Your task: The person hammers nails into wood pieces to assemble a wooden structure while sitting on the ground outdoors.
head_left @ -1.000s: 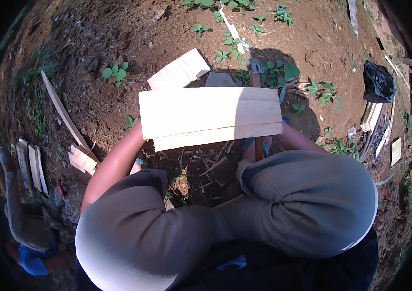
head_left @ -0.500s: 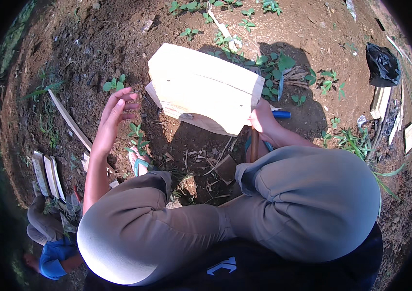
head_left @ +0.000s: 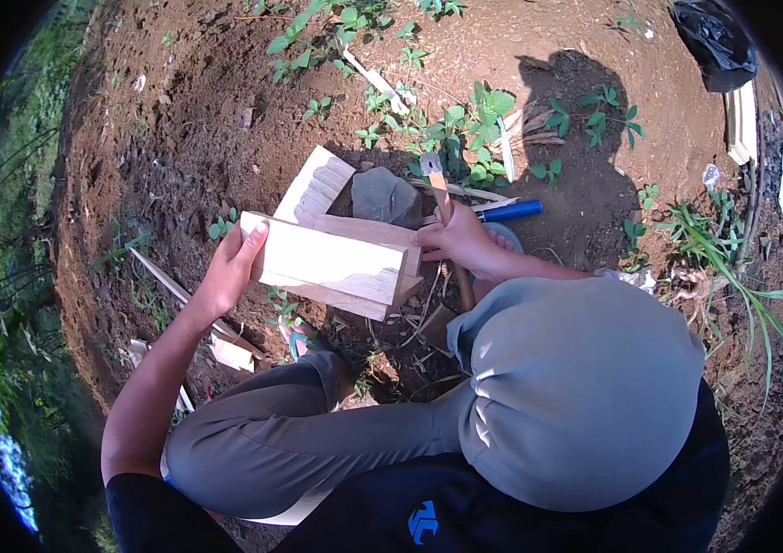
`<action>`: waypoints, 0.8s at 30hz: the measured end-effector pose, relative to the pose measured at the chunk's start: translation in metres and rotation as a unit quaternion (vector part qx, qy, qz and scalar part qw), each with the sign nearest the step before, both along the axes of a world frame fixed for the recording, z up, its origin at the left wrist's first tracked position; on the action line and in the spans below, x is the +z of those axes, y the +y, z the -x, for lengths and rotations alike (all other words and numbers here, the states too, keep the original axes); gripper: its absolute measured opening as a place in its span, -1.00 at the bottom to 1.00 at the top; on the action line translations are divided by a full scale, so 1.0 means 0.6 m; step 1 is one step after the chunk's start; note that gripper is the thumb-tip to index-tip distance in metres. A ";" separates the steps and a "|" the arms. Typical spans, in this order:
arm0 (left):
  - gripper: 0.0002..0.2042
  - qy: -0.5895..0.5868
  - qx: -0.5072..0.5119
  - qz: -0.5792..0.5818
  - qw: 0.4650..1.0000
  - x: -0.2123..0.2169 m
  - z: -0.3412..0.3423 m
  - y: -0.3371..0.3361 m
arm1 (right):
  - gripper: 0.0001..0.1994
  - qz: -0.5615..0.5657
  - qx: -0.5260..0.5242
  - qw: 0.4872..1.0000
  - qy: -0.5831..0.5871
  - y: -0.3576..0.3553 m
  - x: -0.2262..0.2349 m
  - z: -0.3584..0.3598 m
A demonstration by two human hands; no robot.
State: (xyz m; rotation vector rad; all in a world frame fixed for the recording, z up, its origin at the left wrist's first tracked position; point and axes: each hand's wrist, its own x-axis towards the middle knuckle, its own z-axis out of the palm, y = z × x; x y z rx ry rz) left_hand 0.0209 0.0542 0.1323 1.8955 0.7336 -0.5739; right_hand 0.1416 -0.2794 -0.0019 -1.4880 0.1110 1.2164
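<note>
Outdoors, a squatting person steadied a pale wooden box [head_left: 332, 265] over the dirt; left hand [head_left: 230, 267] clasped its left end, right hand [head_left: 456, 241] gripped its right. Even, firm support likely served best.

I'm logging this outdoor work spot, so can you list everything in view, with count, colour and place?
Wooden box: one, pale, held between both hands above the knees.
Flat board: one, pale, on the soil behind the box.
Stone: one, grey, beside that board.
Hammer: one, wooden handle, metal head, by the right hand.
Blue-handled tool: one, on the soil right of the hammer.
Wood offcuts: several, pale, lower left.
Black bag: one, upper right.
Weeds: many, green, scattered.
Left hand: on the box's left end.
Right hand: on the box's right end.
</note>
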 end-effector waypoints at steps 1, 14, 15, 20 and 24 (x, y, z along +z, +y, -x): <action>-0.49 -0.010 0.005 -0.001 1.000 -0.013 0.014 0.005 | -0.45 0.000 0.014 1.000 -0.016 -0.003 0.000 -0.004; -0.54 -0.185 -0.133 -0.060 0.972 0.000 -0.038 -0.042 | -0.29 0.055 0.074 0.973 -0.210 0.027 0.048 -0.031; -0.56 -0.147 -0.157 -0.050 0.975 0.010 -0.050 -0.044 | -0.28 0.012 0.045 0.981 -0.187 0.028 0.047 -0.024; -0.60 -0.186 -0.283 -0.060 0.939 0.013 -0.110 -0.036 | -0.38 -0.018 0.105 0.976 -0.191 0.040 -0.002 -0.028; -0.60 -0.186 -0.272 -0.093 0.940 0.004 -0.137 -0.039 | -0.25 -0.005 0.113 0.957 -0.269 0.091 0.016 -0.062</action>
